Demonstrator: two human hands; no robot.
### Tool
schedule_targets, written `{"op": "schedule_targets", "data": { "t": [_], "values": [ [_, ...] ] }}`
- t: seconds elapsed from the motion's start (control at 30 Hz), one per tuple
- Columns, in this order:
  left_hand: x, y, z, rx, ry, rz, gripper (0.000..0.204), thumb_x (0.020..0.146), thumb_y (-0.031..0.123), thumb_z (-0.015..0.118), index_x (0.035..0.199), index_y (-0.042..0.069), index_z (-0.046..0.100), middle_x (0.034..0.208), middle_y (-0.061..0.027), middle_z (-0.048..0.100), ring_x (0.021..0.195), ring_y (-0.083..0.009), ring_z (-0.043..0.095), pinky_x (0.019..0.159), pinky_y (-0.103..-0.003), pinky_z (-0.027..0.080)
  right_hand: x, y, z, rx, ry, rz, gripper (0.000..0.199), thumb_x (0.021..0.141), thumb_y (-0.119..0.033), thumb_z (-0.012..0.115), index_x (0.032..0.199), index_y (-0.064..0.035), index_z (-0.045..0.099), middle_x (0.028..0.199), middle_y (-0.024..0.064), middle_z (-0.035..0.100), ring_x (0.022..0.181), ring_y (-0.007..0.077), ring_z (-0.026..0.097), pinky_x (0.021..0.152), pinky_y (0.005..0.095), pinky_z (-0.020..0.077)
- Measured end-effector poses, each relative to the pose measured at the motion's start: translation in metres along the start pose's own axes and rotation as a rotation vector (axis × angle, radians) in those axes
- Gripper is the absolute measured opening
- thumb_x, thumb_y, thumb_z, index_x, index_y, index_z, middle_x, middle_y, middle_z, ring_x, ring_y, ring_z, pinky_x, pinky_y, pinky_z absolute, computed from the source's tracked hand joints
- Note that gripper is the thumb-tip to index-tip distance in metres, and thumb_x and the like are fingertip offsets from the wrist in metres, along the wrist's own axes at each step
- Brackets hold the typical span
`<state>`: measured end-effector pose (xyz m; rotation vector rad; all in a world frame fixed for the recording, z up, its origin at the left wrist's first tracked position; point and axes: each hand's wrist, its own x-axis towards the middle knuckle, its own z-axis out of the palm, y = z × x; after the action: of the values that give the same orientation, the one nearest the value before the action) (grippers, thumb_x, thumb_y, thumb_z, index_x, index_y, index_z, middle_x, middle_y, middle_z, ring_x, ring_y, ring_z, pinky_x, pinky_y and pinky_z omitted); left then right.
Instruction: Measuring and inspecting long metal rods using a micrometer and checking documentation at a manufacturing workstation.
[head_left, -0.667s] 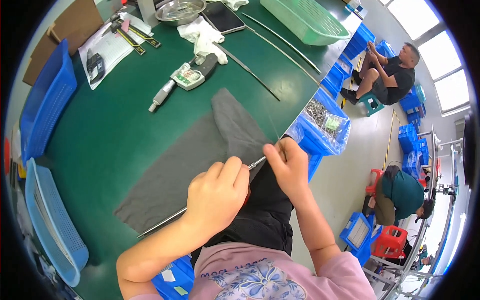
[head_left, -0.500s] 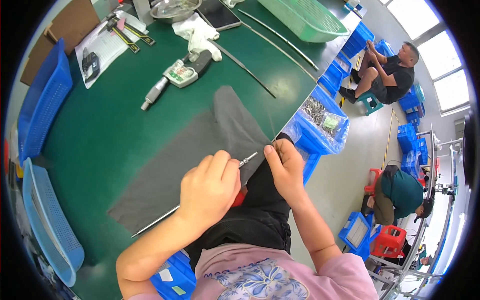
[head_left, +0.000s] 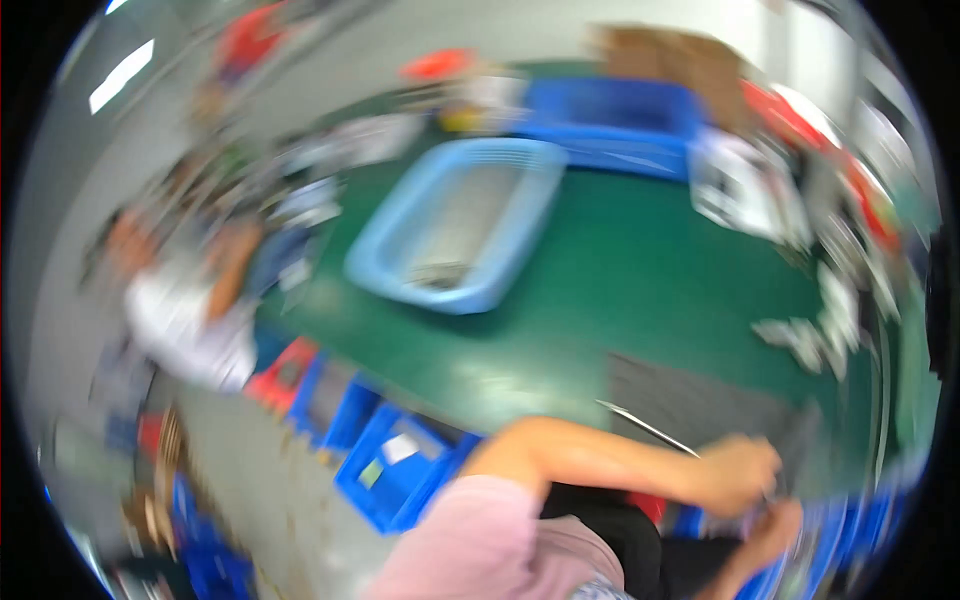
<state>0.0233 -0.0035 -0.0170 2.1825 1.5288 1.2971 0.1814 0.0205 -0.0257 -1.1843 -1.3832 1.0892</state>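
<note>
My left hand (head_left: 738, 472) is closed round a slim, shiny metal rod (head_left: 650, 428). One end of the rod sticks out to the left beyond my fist, above a grey cloth (head_left: 690, 395) on the green table. Close beside that fist, at the lower right, is my right hand (head_left: 775, 530). Its fingers are smeared by motion, and I cannot make out whether anything is between them. The far end of the rod is lost in the blur near my hands.
A light blue basket (head_left: 548, 165) with a bundle of grey, rod-like pieces stands on the green table (head_left: 610, 270). Behind it are a dark blue tray (head_left: 610, 150) and a cardboard box (head_left: 670, 60). Blue bins (head_left: 370, 500) line the near edge. A person in white (head_left: 190, 330) sits at left.
The view has swung far to the left, so the baskets are now mid-picture and my hands lie at the lower right. My left hand still holds the metal rod.
</note>
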Motion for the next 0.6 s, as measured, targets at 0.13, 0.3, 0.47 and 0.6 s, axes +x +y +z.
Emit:
{"op": "schedule_targets", "data": {
  "t": [0.13,0.3,0.47,0.6],
  "values": [
    [0.000,-0.019,0.035,0.136,0.188,0.195,0.014,0.050,0.018,0.061,0.053,0.004,0.059,0.063,-0.0156,0.056,0.062,-0.0357,0.055,0.053,-0.044,0.046,0.039,-0.008,0.005,-0.341,-0.153,-0.628,0.027,0.088,-0.030,0.051,0.080,-0.0045,0.057,0.077,0.0150,0.055,0.074,0.0356,0.052,0.066,0.0413,0.0429],
    [0.000,-0.005,0.005,0.182,0.080,0.166,0.018,0.070,0.022,0.055,0.068,0.004,0.059,0.074,-0.0174,0.058,0.072,-0.0373,0.058,0.058,-0.045,0.048,0.111,0.016,0.020,0.045,-0.290,-0.129,0.015,0.083,-0.022,0.051,0.074,-0.0097,0.053,0.067,0.0059,0.049,0.061,0.0220,0.047,0.054,0.0361,0.0374],
    [0.009,-0.011,0.007,0.149,0.089,0.190,0.021,0.069,0.022,0.056,0.068,0.002,0.059,0.073,-0.0185,0.058,0.070,-0.0378,0.058,0.060,-0.046,0.048,0.131,0.019,0.018,0.204,-0.224,0.388,0.028,0.077,-0.035,0.057,0.062,-0.0168,0.042,0.059,-0.0037,0.037,0.055,0.0132,0.037,0.050,0.0305,0.0290],
    [0.011,-0.012,0.004,0.104,0.058,0.166,0.022,0.070,0.023,0.055,0.069,0.001,0.061,0.074,-0.0191,0.059,0.071,-0.0386,0.058,0.060,-0.046,0.048,0.132,0.021,0.019,0.096,-0.219,0.397,0.026,0.077,-0.037,0.058,0.067,-0.0159,0.047,0.063,-0.0023,0.039,0.059,0.0133,0.038,0.053,0.0311,0.0319]
  ]
}}
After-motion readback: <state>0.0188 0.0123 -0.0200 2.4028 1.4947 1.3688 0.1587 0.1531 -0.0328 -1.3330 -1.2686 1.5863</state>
